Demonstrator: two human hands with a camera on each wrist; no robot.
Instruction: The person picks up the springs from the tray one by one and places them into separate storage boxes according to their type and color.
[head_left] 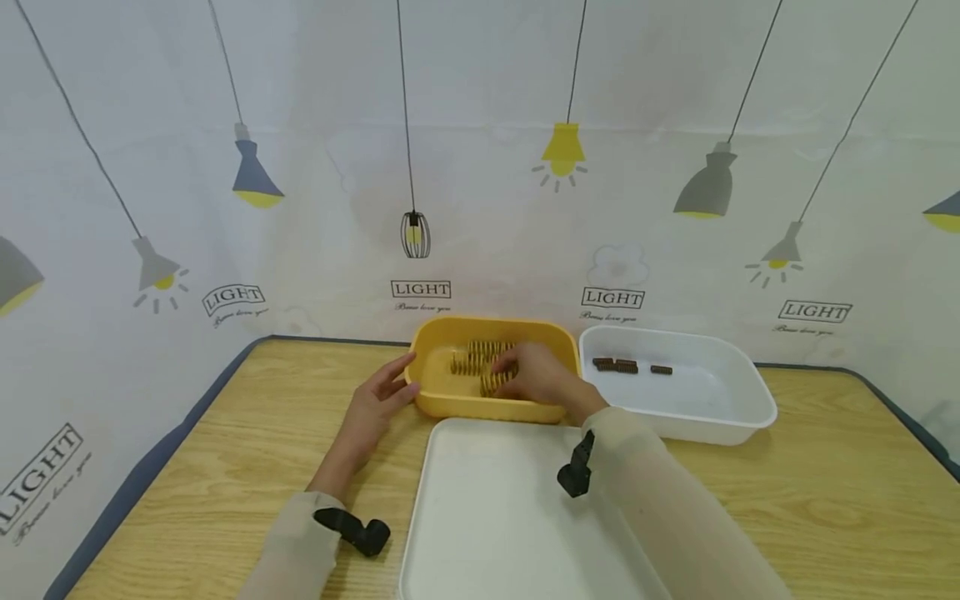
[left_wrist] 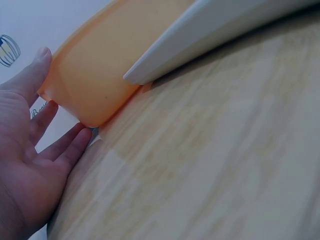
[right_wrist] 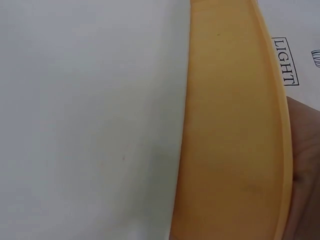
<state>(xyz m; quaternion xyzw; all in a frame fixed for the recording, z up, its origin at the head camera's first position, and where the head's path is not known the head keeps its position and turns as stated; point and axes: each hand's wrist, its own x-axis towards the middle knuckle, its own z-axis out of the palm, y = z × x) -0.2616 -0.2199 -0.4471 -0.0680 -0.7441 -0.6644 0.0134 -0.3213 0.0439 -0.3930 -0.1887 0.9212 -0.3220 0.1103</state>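
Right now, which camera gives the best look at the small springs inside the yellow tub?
The head view. It looks down into the yellow tub and shows the springs standing in rows, partly covered by the right hand. Both wrist views show only the tub's outer wall, no springs.

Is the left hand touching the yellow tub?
Touching. The left wrist view shows the left hand with straight fingers laid against the yellow tub at its outer corner.
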